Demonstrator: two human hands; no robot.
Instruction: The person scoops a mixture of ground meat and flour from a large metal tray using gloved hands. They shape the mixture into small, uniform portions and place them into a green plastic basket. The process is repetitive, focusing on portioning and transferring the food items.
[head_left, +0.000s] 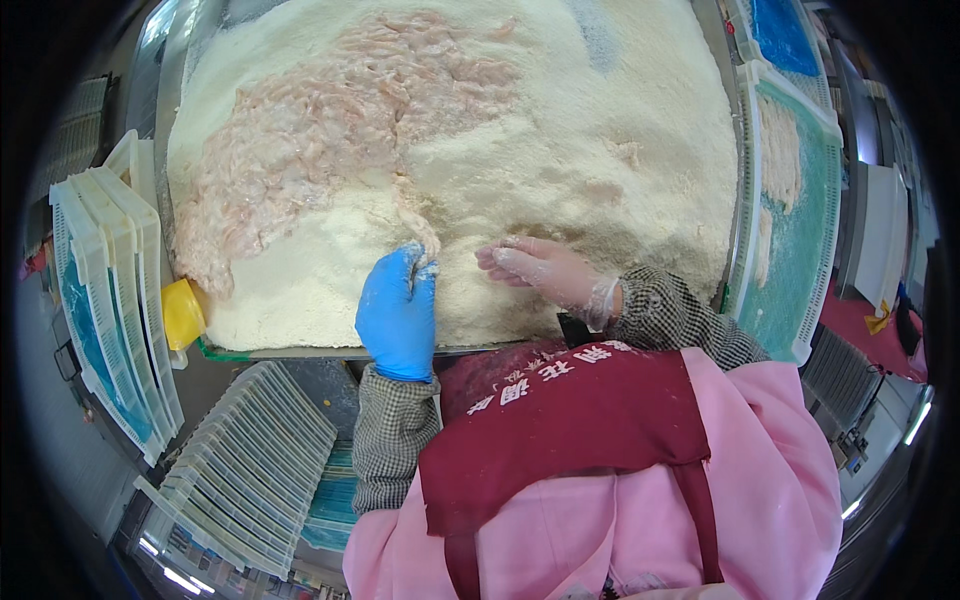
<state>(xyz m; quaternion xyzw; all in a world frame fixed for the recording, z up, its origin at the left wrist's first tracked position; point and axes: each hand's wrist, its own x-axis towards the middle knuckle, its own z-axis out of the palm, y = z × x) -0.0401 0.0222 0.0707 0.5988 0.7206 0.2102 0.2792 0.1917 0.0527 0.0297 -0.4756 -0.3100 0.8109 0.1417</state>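
Observation:
My left hand (397, 307), in a blue glove, pinches the near end of a thin raw meat strip (415, 219) dusted with coating. That strip trails away from my fingers across a bed of pale flour or breading (292, 300). My right hand (536, 266), in a thin clear glove, is a short way to the right, its fingers together and slightly curled over the breading. I see nothing in it, though its palm side is partly hidden. Beyond my hands lies a large heap of raw, pale pink meat strips (315, 127).
At right, a white-rimmed tray (810, 225) with a green mesh base carries coated strips (780, 150). Upright trays (112, 300) lean at left beside a yellow scraper-like piece (182, 313). A stack of trays (240, 465) stands lower left. The work table's near edge (300, 354) borders my apron.

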